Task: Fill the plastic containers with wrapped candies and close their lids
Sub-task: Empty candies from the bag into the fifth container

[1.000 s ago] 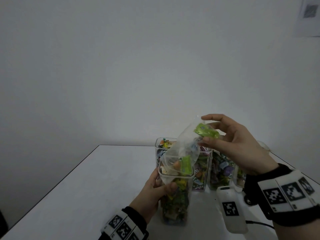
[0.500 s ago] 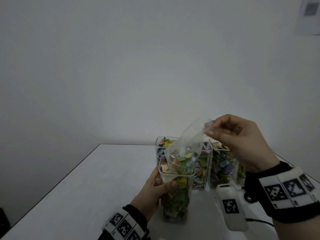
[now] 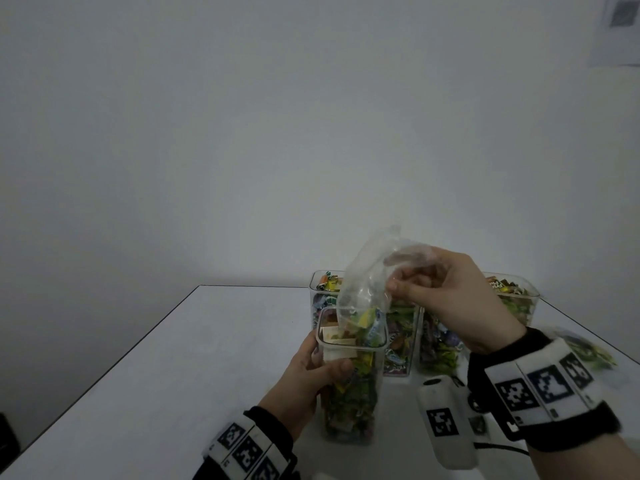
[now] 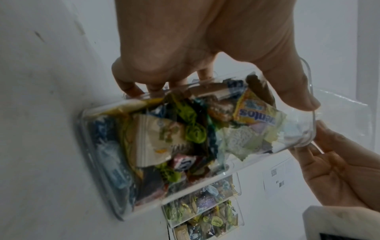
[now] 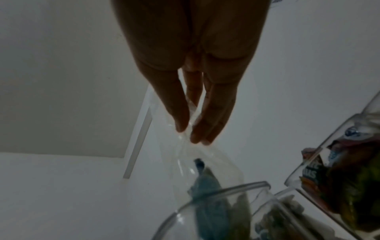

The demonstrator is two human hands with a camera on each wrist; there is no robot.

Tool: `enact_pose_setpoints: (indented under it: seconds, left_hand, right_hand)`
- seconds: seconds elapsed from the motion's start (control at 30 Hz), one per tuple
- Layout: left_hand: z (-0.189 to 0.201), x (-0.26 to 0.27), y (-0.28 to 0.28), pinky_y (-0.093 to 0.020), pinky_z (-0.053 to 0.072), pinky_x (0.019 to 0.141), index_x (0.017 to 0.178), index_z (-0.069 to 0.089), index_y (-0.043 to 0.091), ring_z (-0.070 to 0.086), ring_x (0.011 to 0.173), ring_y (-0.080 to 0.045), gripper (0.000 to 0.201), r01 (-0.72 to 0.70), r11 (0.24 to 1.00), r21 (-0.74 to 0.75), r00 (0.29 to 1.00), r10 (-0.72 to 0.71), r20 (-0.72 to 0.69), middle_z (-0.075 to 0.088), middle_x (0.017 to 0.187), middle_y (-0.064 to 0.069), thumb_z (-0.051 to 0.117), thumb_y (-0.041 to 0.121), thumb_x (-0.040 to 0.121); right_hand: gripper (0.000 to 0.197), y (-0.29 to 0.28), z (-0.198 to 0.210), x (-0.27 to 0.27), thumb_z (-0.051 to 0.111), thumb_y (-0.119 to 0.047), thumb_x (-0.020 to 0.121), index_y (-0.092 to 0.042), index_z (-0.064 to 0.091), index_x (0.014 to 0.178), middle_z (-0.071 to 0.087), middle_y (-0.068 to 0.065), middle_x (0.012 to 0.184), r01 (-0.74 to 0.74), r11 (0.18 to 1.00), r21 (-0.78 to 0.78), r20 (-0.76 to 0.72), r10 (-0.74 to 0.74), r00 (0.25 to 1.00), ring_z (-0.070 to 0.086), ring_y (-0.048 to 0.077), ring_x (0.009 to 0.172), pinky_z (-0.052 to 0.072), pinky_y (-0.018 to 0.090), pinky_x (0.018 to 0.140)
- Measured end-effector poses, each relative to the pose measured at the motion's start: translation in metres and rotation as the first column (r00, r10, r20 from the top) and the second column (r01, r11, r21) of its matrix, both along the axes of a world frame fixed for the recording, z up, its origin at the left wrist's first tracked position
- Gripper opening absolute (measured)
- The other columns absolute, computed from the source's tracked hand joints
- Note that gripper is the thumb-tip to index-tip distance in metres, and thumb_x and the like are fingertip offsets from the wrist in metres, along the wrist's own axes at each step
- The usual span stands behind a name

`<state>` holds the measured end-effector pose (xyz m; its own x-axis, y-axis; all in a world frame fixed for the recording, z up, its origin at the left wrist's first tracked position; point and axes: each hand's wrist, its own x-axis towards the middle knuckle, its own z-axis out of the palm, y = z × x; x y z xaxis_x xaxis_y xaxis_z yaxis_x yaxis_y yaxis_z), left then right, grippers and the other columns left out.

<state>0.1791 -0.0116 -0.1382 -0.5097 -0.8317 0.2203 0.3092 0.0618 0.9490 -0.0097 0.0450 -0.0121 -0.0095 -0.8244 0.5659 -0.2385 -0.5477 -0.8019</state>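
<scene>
Here the right hand [image 3: 460, 299] pinches the upended plastic bag [image 3: 367, 275] directly above the upright container [image 3: 349, 386], which the left hand [image 3: 304, 382] grips.

The tall clear plastic container [image 3: 349, 393] shows a jumble of green, yellow, blue and white candy wrappers [image 4: 185, 138], one yellow with blue lettering. The thin transparent plastic bag [image 3: 367, 282] is colourless, over a plain white surface [image 3: 173, 375] and a pale grey wall [image 3: 242, 133]. Black wristbands [image 3: 540, 386] carry white panels printed with black square-code patterns.
</scene>
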Motion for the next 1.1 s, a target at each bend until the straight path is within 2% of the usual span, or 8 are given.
enact_pose_setpoints:
  seconds: [0.1,0.27,0.33,0.47,0.63,0.8,0.93,1.1]
  left_hand:
    - [-0.001,0.0,0.0,-0.023,0.053,0.079,0.125,0.052,0.019,0.065,0.106,-0.02,0.096,-0.011,1.0,-0.004,1.0,0.011,-0.015,0.07,0.114,-0.005,0.094,0.038,0.041]
    - [-0.003,0.0,-0.003,-0.022,0.052,0.079,0.127,0.051,0.019,0.065,0.106,-0.019,0.092,-0.011,1.0,-0.001,1.0,0.011,-0.022,0.069,0.114,-0.004,0.091,0.035,0.045]
    - [-0.002,0.0,-0.003,-0.022,0.052,0.08,0.127,0.051,0.019,0.065,0.107,-0.019,0.096,-0.014,1.0,0.0,1.0,0.014,-0.022,0.069,0.114,-0.004,0.093,0.039,0.043]
    - [0.0,0.001,-0.003,-0.024,0.053,0.081,0.129,0.05,0.019,0.064,0.109,-0.02,0.096,-0.023,1.0,0.013,0.999,0.023,-0.026,0.068,0.117,-0.004,0.092,0.039,0.045]
    - [0.001,0.002,0.002,-0.025,0.054,0.08,0.126,0.052,0.021,0.064,0.108,-0.021,0.087,-0.026,0.999,0.048,0.999,0.028,-0.037,0.068,0.117,-0.005,0.09,0.034,0.049]
    - [0.0,-0.001,0.006,-0.028,0.055,0.078,0.125,0.054,0.018,0.066,0.105,-0.02,0.067,-0.069,0.993,0.095,0.993,0.077,-0.086,0.069,0.114,-0.005,0.084,0.018,0.065]
    - [0.004,-0.002,0.009,-0.03,0.056,0.076,0.119,0.058,0.02,0.067,0.103,-0.022,0.065,-0.068,0.994,0.088,0.988,0.079,-0.132,0.07,0.112,-0.007,0.084,0.021,0.059]
    - [0.007,-0.003,0.014,-0.036,0.052,0.084,0.121,0.056,0.019,0.066,0.104,-0.023,0.057,-0.045,0.997,0.061,0.984,0.055,-0.172,0.069,0.113,-0.008,0.07,0.01,0.066]
  right_hand:
    - [0.007,0.004,0.004,0.004,0.07,0.003,0.077,0.001,0.066,0.083,0.067,0.022,0.079,0.042,0.994,-0.1,0.035,-0.038,0.999,0.065,0.03,0.073,0.053,0.037,0.073]
    - [0.021,0.004,0.005,0.004,0.073,-0.002,0.076,0.01,0.06,0.089,0.066,0.025,0.09,0.029,0.994,-0.106,0.087,-0.02,0.996,0.064,0.039,0.084,0.05,0.05,0.087]
    - [0.019,0.004,0.005,0.004,0.072,-0.002,0.076,0.007,0.062,0.09,0.069,0.02,0.091,0.032,0.993,-0.111,0.086,-0.022,0.996,0.066,0.035,0.088,0.052,0.045,0.086]
    - [0.013,0.011,0.013,0.005,0.067,0.007,0.077,-0.004,0.065,0.083,0.071,0.01,0.078,0.048,0.982,-0.181,0.227,-0.006,0.974,0.069,0.025,0.072,0.058,0.031,0.07]
    - [0.033,0.035,0.034,-0.015,0.066,0.005,0.081,-0.017,0.06,0.105,0.07,0.008,0.069,0.145,0.964,-0.222,0.243,-0.089,0.966,0.063,0.017,0.057,0.05,0.022,0.055]
    - [0.048,0.043,0.023,-0.043,0.066,0.004,0.08,-0.02,0.053,0.12,0.069,0.012,0.066,0.276,0.959,0.066,0.04,-0.279,0.96,0.056,0.014,0.047,0.046,0.021,0.046]
    - [0.046,0.041,-0.012,-0.054,0.059,0.013,0.079,-0.01,0.054,0.119,0.06,0.004,0.049,0.353,0.874,0.333,-0.131,-0.328,0.936,0.05,0.015,0.039,0.04,0.026,0.043]
    - [0.051,0.041,-0.056,-0.051,0.048,0.014,0.086,-0.003,0.04,0.134,0.066,0.021,0.083,0.264,0.696,0.668,-0.191,-0.182,0.964,0.061,0.024,0.059,0.055,0.032,0.053]
